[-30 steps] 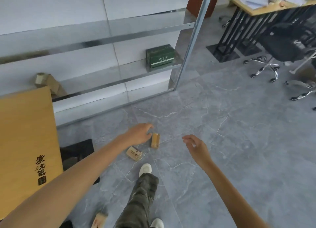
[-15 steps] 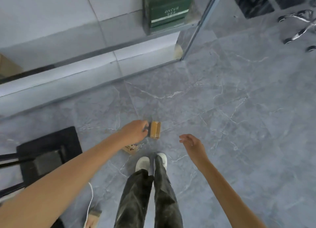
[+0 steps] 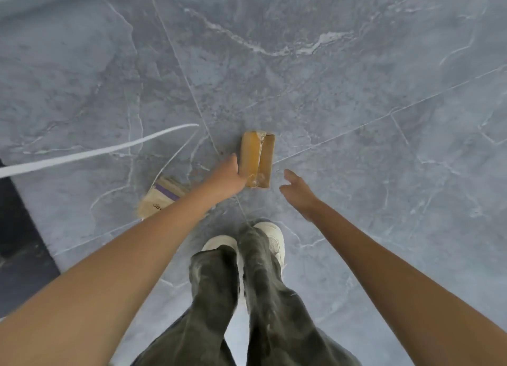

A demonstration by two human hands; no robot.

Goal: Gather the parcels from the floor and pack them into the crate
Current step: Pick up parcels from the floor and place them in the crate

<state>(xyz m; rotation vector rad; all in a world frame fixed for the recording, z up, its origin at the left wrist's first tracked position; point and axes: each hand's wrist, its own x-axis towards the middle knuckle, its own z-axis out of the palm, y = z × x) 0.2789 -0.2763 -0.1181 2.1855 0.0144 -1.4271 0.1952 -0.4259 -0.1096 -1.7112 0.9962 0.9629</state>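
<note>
A small brown cardboard parcel [image 3: 258, 158] sealed with clear tape lies on the grey marble floor just ahead of my feet. My left hand [image 3: 227, 178] grips its near left edge, fingers wrapped under it. My right hand [image 3: 297, 190] hovers open a little to the parcel's right, not touching it. A second parcel [image 3: 160, 198], beige with a purple stripe and dark print, lies on the floor to the left, partly hidden under my left forearm. No crate is in view.
My two feet in white shoes [image 3: 270, 239] stand close behind the parcels. A white cable [image 3: 96, 153] swings across the left. A dark mat or base [image 3: 19, 245] lies at the left edge. A wall base runs along the top left.
The view has tipped down and closer to the floor. My left hand has closed on the taped parcel's edge; my right hand has come nearer to it.
</note>
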